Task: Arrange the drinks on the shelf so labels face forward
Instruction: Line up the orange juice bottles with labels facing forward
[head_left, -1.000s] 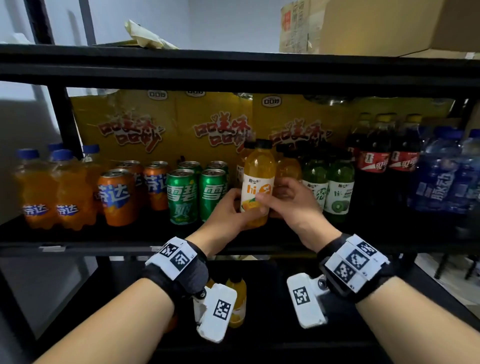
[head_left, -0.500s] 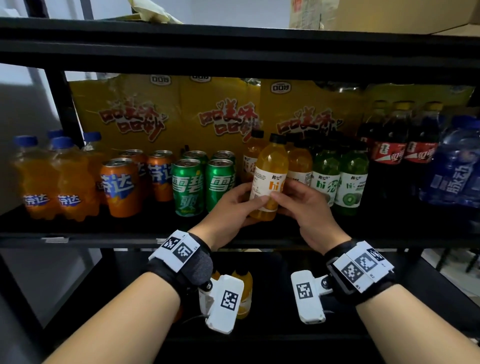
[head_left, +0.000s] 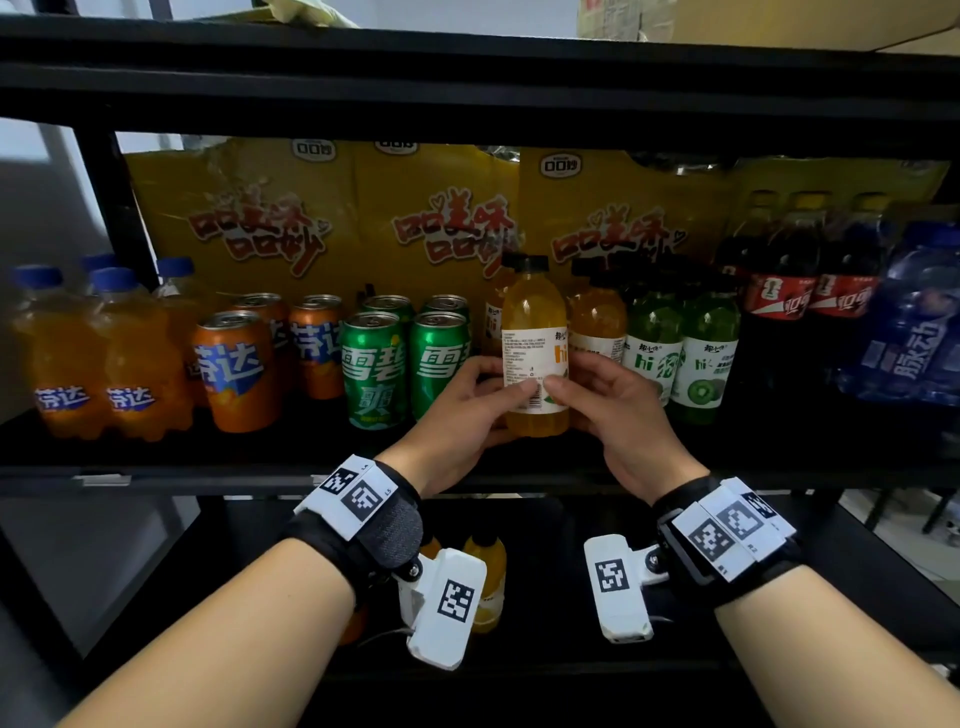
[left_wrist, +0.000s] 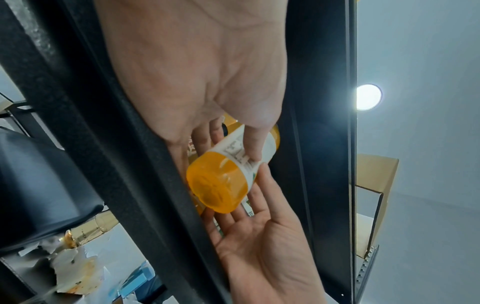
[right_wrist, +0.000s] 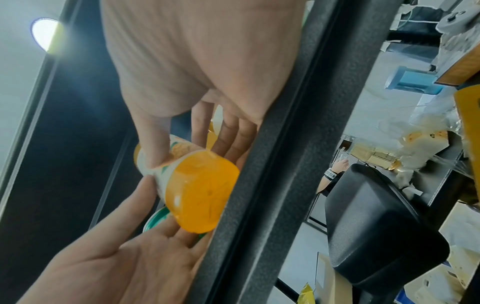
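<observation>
The orange juice bottle (head_left: 534, 343) is upright at the front edge of the middle shelf (head_left: 156, 470), and both hands hold it. The left hand (head_left: 462, 410) grips it from the left side, with the thumb lying across the white label near the barcode and the fingers curled behind the bottle. The right hand (head_left: 618, 410) grips it from the right side in the same way, its thumb on the lower part of the label. In the left wrist view the bottom of the bottle (left_wrist: 217, 185) is free of the shelf, so the bottle is lifted a little. The label shows mostly small print and the barcode to the front; only a part of the "hi" logo is visible at its right edge.

Just to the left of the bottle stand two green cans (head_left: 408, 369), and further left the orange cans (head_left: 236, 371) and the orange soda bottles (head_left: 98, 358). Just to the right of the bottle is another orange juice bottle (head_left: 597, 317), then the green kiwi bottles (head_left: 680, 353). Behind the bottle are yellow cartons (head_left: 426, 218).
</observation>
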